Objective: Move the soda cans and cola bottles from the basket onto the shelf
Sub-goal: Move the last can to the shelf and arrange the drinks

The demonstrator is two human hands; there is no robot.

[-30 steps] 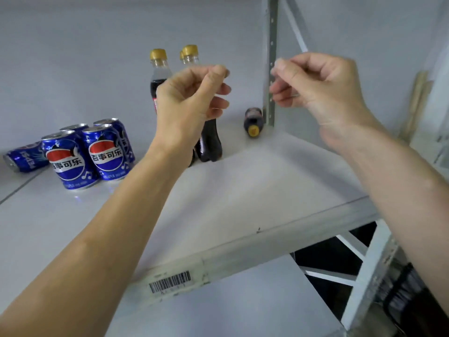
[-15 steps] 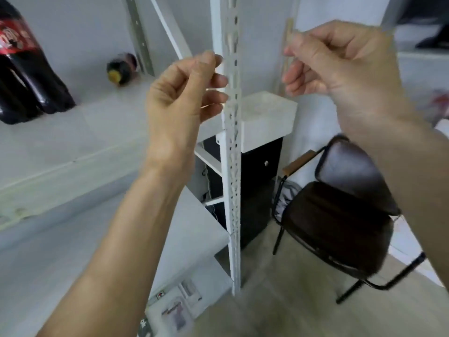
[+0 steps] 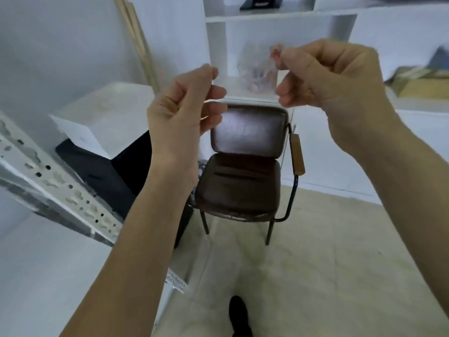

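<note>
No soda can, cola bottle or basket shows in the head view at this moment. My left hand [image 3: 184, 110] is raised at centre with its fingers loosely curled and nothing in it. My right hand [image 3: 332, 79] is raised at the upper right, also loosely curled and holding nothing. Only the perforated white upright [image 3: 60, 190] of the shelf is in view, at the left edge, with a white shelf board [image 3: 48, 276] below it.
A dark brown chair [image 3: 243, 171] with black metal legs stands straight ahead on the pale floor. Behind it is a white shelving unit [image 3: 267, 18] holding a clear bag. A white box on a black cabinet [image 3: 102, 164] stands at the left. A black shoe [image 3: 239, 314] shows at the bottom.
The view has swung right, away from the shelf with the cans and bottles, toward the chair and floor. Both hands keep their raised, curled pose and stay empty.
</note>
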